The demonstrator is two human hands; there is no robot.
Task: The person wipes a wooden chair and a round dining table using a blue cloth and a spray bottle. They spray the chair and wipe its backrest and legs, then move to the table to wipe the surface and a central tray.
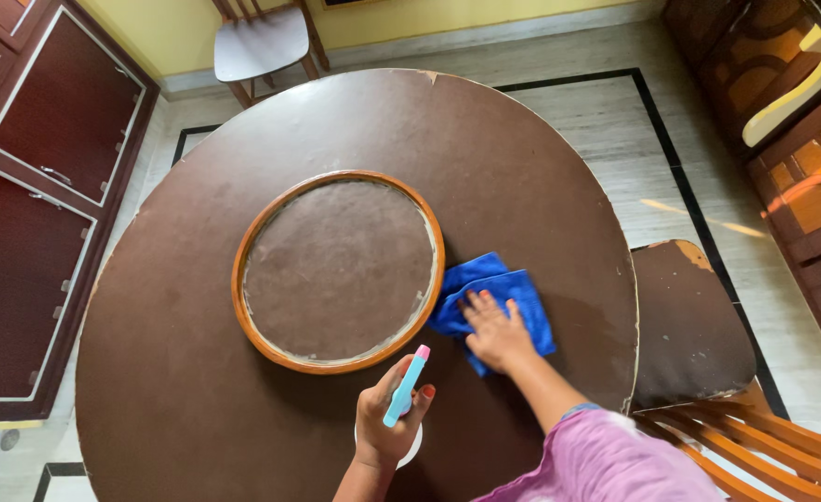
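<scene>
Right hand (496,330), lower centre-right of frame: open, flat on blue cloth (513,297) on round table (197,390). Left hand (387,423), lower centre: closed around spray bottle (406,387).

Spray bottle (405,388) body mostly hidden behind left hand (387,423); blue cloth (494,297) partly covered by right hand (496,330); table (197,418) near edge cut off by frame bottom.

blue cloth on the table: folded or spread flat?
Folded, loosely. The blue cloth shows overlapping layers, pressed on the round table by the right hand.
</scene>
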